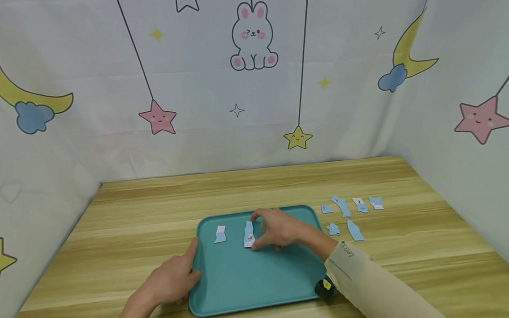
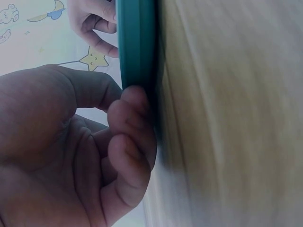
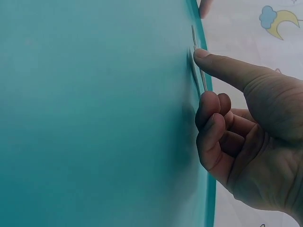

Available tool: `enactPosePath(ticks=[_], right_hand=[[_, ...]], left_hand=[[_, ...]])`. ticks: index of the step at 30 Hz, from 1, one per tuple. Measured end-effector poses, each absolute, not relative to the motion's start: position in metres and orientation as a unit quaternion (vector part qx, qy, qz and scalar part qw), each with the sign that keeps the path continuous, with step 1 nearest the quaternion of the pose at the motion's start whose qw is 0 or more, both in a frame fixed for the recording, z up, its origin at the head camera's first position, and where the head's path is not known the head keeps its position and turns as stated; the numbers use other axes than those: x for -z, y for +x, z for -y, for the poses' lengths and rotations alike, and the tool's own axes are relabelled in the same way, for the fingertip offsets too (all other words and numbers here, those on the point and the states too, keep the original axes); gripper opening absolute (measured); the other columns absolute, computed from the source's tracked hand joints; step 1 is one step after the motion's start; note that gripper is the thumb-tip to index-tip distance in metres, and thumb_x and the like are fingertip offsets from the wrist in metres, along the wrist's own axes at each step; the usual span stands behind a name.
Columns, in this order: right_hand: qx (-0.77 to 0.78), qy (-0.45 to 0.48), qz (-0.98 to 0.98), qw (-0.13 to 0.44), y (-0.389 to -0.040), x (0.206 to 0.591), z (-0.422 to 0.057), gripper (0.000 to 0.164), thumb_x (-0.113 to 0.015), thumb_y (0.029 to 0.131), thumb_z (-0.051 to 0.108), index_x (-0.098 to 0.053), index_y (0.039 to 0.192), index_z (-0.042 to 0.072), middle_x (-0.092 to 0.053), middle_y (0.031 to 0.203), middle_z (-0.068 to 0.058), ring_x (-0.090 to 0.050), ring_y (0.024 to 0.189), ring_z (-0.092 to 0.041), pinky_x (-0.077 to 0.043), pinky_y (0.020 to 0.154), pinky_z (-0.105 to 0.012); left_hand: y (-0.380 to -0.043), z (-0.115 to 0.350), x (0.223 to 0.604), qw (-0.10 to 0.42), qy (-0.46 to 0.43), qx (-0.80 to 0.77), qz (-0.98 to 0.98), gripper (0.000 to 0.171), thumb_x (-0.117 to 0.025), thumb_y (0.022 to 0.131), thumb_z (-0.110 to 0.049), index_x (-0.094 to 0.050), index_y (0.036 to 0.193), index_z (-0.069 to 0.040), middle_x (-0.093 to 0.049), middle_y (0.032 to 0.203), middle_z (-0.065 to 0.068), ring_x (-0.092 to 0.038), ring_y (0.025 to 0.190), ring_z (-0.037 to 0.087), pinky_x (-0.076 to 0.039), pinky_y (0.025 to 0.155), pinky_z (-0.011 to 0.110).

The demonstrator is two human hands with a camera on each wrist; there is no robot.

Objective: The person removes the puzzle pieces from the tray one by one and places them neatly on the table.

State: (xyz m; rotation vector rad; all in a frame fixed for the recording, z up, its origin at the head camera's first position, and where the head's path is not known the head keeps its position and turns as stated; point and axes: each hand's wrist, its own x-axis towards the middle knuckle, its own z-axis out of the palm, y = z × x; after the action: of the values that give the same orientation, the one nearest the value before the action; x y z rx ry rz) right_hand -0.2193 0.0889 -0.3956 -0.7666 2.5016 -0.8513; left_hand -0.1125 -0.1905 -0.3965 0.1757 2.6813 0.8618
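A teal tray lies on the table, with my left hand at its left side. The left thumb and curled fingers meet at the tray's edge in the left wrist view, holding it. My right hand pinches a wavy-edged blue and white paper piece between thumb and fingers at its two ends. Edge-on in the right wrist view, that paper piece stands just over the tray, its shadow beside it. Left of it, a smaller paper piece, pale above and blue below, lies in the tray.
Right of the tray, several blue and white paper pieces are spread on the wood-grain table. A patterned cloth hangs behind and at both sides. A black wrist device hangs by the right sleeve, over the tray's corner.
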Motion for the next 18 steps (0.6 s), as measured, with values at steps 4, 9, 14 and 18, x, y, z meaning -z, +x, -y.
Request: enactPosePath(ticks=[4, 9, 14, 18], right_hand=[[0.305, -0.275, -0.891, 0.196, -0.2199, 0.3956, -0.089, 0.072, -0.086, 0.089, 0.028, -0.052, 0.148, 0.006, -0.054, 0.053, 0.0, -0.055, 0.042, -0.015, -0.043, 0.05, -0.028], [0.301, -0.278, -0.891, 0.197, -0.2206, 0.3962, -0.0894, 0.072, -0.086, 0.089, 0.028, -0.052, 0.148, 0.006, -0.054, 0.052, 0.0, -0.054, 0.042, -0.015, -0.042, 0.051, -0.028], [0.299, -0.281, -0.89, 0.198, -0.2205, 0.3961, -0.0896, 0.072, -0.086, 0.089, 0.029, -0.052, 0.148, 0.006, -0.055, 0.051, 0.0, -0.054, 0.042, -0.015, -0.044, 0.052, -0.029], [0.302, -0.276, -0.89, 0.203, -0.2208, 0.3957, -0.0892, 0.072, -0.086, 0.089, 0.03, -0.052, 0.148, 0.007, -0.055, 0.052, 0.0, -0.054, 0.041, -0.015, -0.045, 0.053, -0.029]], left_hand=[[-0.1128, 0.1907, 0.3964, 0.162, 0.061, -0.303, -0.937, 0.082, -0.053, 0.098, -0.005, -0.01, 0.165, 0.01, -0.058, 0.054, 0.006, -0.056, 0.042, 0.019, -0.042, 0.046, 0.032], [-0.1131, 0.1911, 0.3963, 0.165, 0.06, -0.304, -0.936, 0.082, -0.053, 0.098, -0.005, -0.01, 0.166, 0.009, -0.059, 0.054, 0.006, -0.056, 0.042, 0.019, -0.042, 0.046, 0.032], [-0.1131, 0.1914, 0.3964, 0.165, 0.061, -0.304, -0.936, 0.081, -0.054, 0.098, -0.005, -0.01, 0.166, 0.009, -0.059, 0.054, 0.006, -0.056, 0.042, 0.02, -0.042, 0.046, 0.032], [-0.1134, 0.1916, 0.3965, 0.165, 0.061, -0.303, -0.936, 0.081, -0.054, 0.098, -0.005, -0.01, 0.166, 0.009, -0.059, 0.055, 0.006, -0.056, 0.042, 0.02, -0.043, 0.047, 0.032]])
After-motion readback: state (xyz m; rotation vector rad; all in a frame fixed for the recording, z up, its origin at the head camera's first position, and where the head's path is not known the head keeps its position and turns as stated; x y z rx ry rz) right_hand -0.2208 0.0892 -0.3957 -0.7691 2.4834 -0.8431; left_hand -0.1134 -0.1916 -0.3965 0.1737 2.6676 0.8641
